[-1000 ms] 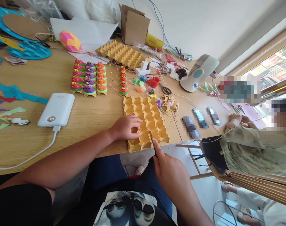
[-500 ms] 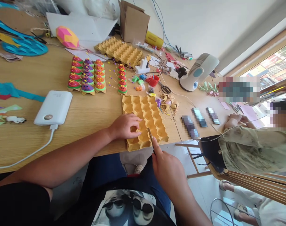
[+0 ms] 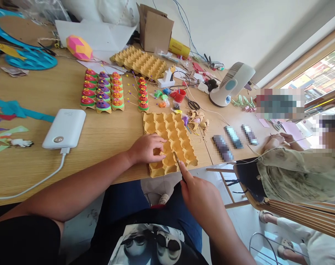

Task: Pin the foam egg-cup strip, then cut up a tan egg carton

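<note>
A yellow cardboard egg tray (image 3: 171, 136) lies at the table's front edge, its cups facing up. My left hand (image 3: 148, 149) rests on the tray's left side, fingers curled over its ridges and thumb on the near part, holding it down. In my right hand (image 3: 199, 193) is a thin knife (image 3: 179, 162), index finger stretched along its back. The blade's tip touches or hovers just over the tray's near middle; I cannot tell which. The handle is mostly hidden in my fist.
Painted egg-carton strips (image 3: 103, 92) stand behind the tray, near a second egg tray (image 3: 138, 62). Black scissors (image 3: 193, 103), cardboard scraps (image 3: 197, 119) and a white fan (image 3: 232, 84) are to the right. A power bank (image 3: 64, 129) lies left. Another person (image 3: 291, 169) sits at right.
My right hand has drawn back slightly toward me and to the right with the knife. My left hand stays in place on the tray. The view has shifted a little.
</note>
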Available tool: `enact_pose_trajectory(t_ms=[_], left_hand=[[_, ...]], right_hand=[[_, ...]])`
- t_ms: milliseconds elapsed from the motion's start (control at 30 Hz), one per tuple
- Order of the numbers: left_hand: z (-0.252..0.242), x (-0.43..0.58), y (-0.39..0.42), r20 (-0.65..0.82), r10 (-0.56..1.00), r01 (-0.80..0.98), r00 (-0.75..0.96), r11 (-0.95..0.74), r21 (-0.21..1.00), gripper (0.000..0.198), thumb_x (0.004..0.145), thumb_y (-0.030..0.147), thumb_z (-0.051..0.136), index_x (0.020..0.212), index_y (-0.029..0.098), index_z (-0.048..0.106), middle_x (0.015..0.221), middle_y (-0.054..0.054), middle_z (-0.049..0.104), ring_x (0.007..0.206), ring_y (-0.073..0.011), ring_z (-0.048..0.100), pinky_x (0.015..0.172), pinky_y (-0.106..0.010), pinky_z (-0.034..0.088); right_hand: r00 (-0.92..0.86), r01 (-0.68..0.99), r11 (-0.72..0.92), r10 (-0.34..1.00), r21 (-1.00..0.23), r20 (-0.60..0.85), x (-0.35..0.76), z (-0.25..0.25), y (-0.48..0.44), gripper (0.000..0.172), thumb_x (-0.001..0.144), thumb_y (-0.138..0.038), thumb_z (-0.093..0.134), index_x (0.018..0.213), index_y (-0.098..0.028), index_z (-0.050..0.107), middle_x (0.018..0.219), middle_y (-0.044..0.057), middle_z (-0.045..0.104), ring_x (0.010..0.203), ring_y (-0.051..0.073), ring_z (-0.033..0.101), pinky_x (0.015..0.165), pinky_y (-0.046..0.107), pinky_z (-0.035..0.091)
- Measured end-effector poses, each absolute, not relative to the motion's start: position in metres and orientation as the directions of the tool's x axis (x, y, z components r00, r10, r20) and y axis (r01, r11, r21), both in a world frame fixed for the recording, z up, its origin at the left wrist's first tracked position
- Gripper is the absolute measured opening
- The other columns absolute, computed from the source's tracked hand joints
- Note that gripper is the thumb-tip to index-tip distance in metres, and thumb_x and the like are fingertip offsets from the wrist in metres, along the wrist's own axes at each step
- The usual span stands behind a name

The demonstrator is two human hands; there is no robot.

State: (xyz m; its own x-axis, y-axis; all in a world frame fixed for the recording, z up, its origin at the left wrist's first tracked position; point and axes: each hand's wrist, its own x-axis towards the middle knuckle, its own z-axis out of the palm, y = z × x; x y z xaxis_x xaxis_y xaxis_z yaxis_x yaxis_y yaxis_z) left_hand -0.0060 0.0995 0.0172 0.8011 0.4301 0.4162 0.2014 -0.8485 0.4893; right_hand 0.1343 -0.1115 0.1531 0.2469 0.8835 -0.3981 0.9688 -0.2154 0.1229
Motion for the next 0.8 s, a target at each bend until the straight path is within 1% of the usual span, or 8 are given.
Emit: enact_pose_trajectory(t_ms=[233, 400, 567, 700, 800], left_hand=[[0.017, -0.006, 0.100, 0.411, 0.425, 0.198, 0.806, -0.849, 0.489, 0.023, 0.081, 0.044, 0.074, 0.076, 0.022, 0.073, 0.126, -0.008, 0.076, 0.106, -0.0273, 0.071, 0.094, -0.043, 0.053], [0.018, -0.006, 0.099, 0.411, 0.427, 0.197, 0.805, -0.847, 0.494, 0.023, 0.081, 0.044, 0.073, 0.076, 0.021, 0.074, 0.126, -0.008, 0.076, 0.104, -0.0272, 0.071, 0.093, -0.042, 0.053], [0.019, -0.006, 0.099, 0.412, 0.431, 0.198, 0.803, -0.844, 0.498, 0.022, 0.081, 0.043, 0.073, 0.076, 0.021, 0.074, 0.126, -0.008, 0.076, 0.106, -0.0276, 0.071, 0.092, -0.042, 0.053], [0.020, -0.006, 0.099, 0.413, 0.432, 0.202, 0.802, -0.846, 0.494, 0.022, 0.081, 0.043, 0.073, 0.077, 0.021, 0.074, 0.125, -0.008, 0.076, 0.106, -0.0272, 0.071, 0.092, -0.042, 0.053], [0.020, -0.006, 0.099, 0.418, 0.426, 0.202, 0.802, -0.852, 0.482, 0.023, 0.081, 0.043, 0.072, 0.076, 0.021, 0.074, 0.124, -0.009, 0.076, 0.106, -0.0277, 0.071, 0.090, -0.042, 0.054]], right_hand=[[0.252, 0.965, -0.203, 0.886, 0.163, -0.390, 0.141, 0.173, -0.094, 0.058, 0.103, -0.028, 0.050, 0.161, -0.031, 0.041, 0.088, 0.003, 0.081, 0.080, 0.021, 0.077, 0.060, 0.027, 0.043], [0.198, 0.973, -0.135, 0.905, 0.188, -0.376, 0.146, 0.189, -0.086, 0.055, 0.103, -0.030, 0.047, 0.158, -0.032, 0.048, 0.088, 0.003, 0.081, 0.080, 0.022, 0.076, 0.061, 0.029, 0.044], [0.178, 0.970, -0.093, 0.904, 0.227, -0.390, 0.145, 0.197, -0.079, 0.053, 0.103, -0.030, 0.046, 0.156, -0.031, 0.051, 0.088, 0.005, 0.080, 0.079, 0.022, 0.075, 0.061, 0.030, 0.043], [0.172, 0.972, -0.091, 0.905, 0.219, -0.390, 0.145, 0.192, -0.078, 0.052, 0.103, -0.031, 0.045, 0.155, -0.030, 0.051, 0.090, 0.005, 0.080, 0.081, 0.022, 0.076, 0.061, 0.031, 0.043], [0.183, 0.971, -0.104, 0.905, 0.217, -0.383, 0.145, 0.188, -0.079, 0.052, 0.103, -0.031, 0.045, 0.155, -0.030, 0.051, 0.089, 0.004, 0.080, 0.080, 0.022, 0.076, 0.060, 0.030, 0.042]])
